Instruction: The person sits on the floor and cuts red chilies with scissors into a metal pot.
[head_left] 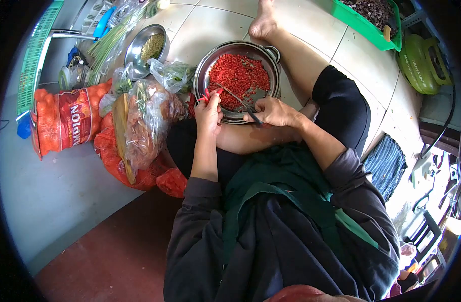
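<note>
My left hand [209, 116] is closed around a few whole red chillies [206, 94], their tips sticking out at the near left rim of a metal pot [273, 75]. In my right hand [278, 111] is a pair of scissors [246, 103], its fingers wrapped around the dark handles. The blades point left across the pot toward the chillies; whether they touch them I cannot tell. Inside the pot lies a heap of small cut red chilli pieces [239, 73]. The pot stands on the floor in front of my folded legs.
To the left are a steel bowl [131, 55] of pale green bits, a plastic bag [157, 121] of brownish food and a red net sack [72, 118]. A green crate [363, 27] and a green gas cylinder [416, 68] stand at the far right, near a dark cloth [386, 163].
</note>
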A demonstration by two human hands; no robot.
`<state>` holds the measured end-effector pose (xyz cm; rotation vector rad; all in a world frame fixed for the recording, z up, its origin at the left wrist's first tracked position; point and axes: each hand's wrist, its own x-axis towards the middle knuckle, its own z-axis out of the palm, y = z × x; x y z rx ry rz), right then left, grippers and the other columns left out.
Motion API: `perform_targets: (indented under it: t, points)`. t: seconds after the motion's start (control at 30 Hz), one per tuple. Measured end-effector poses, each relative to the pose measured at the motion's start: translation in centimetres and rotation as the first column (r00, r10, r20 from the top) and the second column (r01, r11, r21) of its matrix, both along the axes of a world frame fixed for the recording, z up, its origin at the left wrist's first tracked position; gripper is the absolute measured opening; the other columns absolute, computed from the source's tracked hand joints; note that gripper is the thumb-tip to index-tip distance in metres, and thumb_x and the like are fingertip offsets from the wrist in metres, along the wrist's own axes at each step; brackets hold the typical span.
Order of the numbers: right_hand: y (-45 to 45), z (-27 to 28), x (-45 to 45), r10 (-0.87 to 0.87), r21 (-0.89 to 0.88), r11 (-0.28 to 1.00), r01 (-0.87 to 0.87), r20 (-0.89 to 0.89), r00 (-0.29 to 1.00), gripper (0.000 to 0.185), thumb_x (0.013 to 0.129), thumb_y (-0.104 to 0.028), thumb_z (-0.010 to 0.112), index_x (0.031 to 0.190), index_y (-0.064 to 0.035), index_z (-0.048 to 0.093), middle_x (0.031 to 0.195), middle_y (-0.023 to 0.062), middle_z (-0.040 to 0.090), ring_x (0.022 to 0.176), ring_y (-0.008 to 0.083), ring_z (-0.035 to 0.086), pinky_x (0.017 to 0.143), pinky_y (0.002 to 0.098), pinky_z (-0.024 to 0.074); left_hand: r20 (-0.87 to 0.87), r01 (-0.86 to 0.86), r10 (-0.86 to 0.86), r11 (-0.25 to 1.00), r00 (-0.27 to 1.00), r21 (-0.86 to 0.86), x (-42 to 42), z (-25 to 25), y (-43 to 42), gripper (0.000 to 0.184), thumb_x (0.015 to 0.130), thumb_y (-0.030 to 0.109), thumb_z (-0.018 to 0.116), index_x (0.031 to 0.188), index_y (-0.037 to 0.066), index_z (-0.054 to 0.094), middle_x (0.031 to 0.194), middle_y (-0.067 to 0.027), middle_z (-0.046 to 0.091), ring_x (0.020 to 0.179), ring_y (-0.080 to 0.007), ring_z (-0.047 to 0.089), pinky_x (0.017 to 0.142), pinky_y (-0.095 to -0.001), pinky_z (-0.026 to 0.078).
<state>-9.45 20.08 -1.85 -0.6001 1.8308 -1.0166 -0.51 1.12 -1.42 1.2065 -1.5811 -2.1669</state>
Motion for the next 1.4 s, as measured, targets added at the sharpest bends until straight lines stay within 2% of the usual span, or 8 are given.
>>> perform_targets:
  t: [0.17,0.47,0.57,0.77,0.97,1.17,1.27,1.4]
  points:
    - [-0.3,-0.1,0.1,0.009,-0.001,1.000,-0.009,0.006,1.000,0.071,0.063,-0.071,0.067,0.064,-0.0007,0.060,0.060,0.0097,0.057,0.060,0.0192,0.057,0.057,0.0346,0.0436,0.002,0.006,-0.006,1.000,1.000,0.005,0.0,0.2,0.4,0.019,0.086,0.018,0.063,0.102,0.008,0.063,0.075,0.0044,0.053,0.054,-0.0017,0.043,0.042,-0.0171,0.030]
    - [0.0,0.4,-0.2,0.010,-0.048,0.999,-0.012,-0.033,0.999,0.065,0.068,-0.064,0.069,0.063,0.0006,0.059,0.056,0.0096,0.056,0.057,0.0193,0.056,0.056,0.0361,0.0431,0.022,0.026,-0.026,1.000,0.999,-0.015,-0.3,0.2,0.8,0.018,0.087,0.015,0.063,0.102,0.007,0.062,0.077,0.0033,0.054,0.057,-0.0030,0.044,0.042,-0.0164,0.030]
    - [0.1,0.8,-0.2,0.009,-0.048,0.999,-0.009,-0.005,1.000,0.064,0.069,-0.062,0.069,0.064,0.0014,0.059,0.057,0.0107,0.056,0.058,0.0194,0.056,0.056,0.0368,0.0428,0.010,0.012,-0.012,1.000,1.000,-0.001,-0.3,-0.1,0.5,0.017,0.086,0.016,0.063,0.101,0.008,0.062,0.076,0.0043,0.055,0.053,-0.0013,0.043,0.041,-0.0164,0.030]
    - [0.0,-0.1,-0.1,0.003,-0.048,0.999,-0.006,-0.061,0.998,0.062,0.070,-0.059,0.070,0.068,0.0021,0.060,0.058,0.0116,0.056,0.059,0.0192,0.055,0.056,0.0364,0.0426,-0.019,-0.042,0.043,0.998,0.999,0.053,-0.2,-0.5,0.3,0.018,0.086,0.015,0.063,0.102,0.007,0.062,0.078,0.0024,0.055,0.054,-0.0019,0.043,0.039,-0.0165,0.029]
    - [-0.1,1.0,0.0,0.011,0.028,1.000,-0.011,0.021,1.000,0.065,0.067,-0.064,0.069,0.066,-0.0003,0.061,0.060,0.0094,0.058,0.060,0.0192,0.057,0.057,0.0348,0.0436,-0.036,-0.107,0.111,0.991,0.993,0.085,-0.3,-0.8,-0.1,0.018,0.086,0.015,0.063,0.102,0.007,0.062,0.081,0.0025,0.054,0.054,-0.0025,0.042,0.039,-0.0165,0.030]
    - [-0.5,-0.3,0.2,0.006,-0.013,1.000,-0.006,-0.007,1.000,0.069,0.064,-0.069,0.068,0.065,-0.0003,0.061,0.060,0.0098,0.058,0.061,0.0190,0.058,0.056,0.0339,0.0441,-0.043,-0.059,0.061,0.996,0.997,0.060,-0.5,-0.6,0.9,0.018,0.086,0.016,0.064,0.102,0.007,0.062,0.078,0.0027,0.055,0.055,-0.0027,0.043,0.039,-0.0166,0.030]
    - [-0.5,-0.2,0.1,-0.004,-0.014,1.000,0.003,-0.063,0.998,0.070,0.064,-0.069,0.068,0.064,0.0006,0.060,0.059,0.0110,0.058,0.060,0.0195,0.058,0.056,0.0353,0.0441,-0.037,-0.034,0.035,0.999,0.999,0.022,-0.6,-0.7,1.2,0.019,0.085,0.017,0.065,0.102,0.006,0.062,0.078,0.0023,0.056,0.056,-0.0030,0.044,0.040,-0.0174,0.032]
    - [-0.3,0.3,0.0,-0.003,-0.026,1.000,0.002,-0.045,0.999,0.069,0.066,-0.067,0.068,0.062,0.0013,0.059,0.057,0.0114,0.056,0.058,0.0198,0.057,0.055,0.0362,0.0437,-0.032,-0.033,0.033,0.999,0.999,-0.005,-0.6,-0.5,1.4,0.020,0.085,0.017,0.066,0.101,0.006,0.062,0.079,0.0019,0.056,0.056,-0.0032,0.044,0.041,-0.0177,0.032]
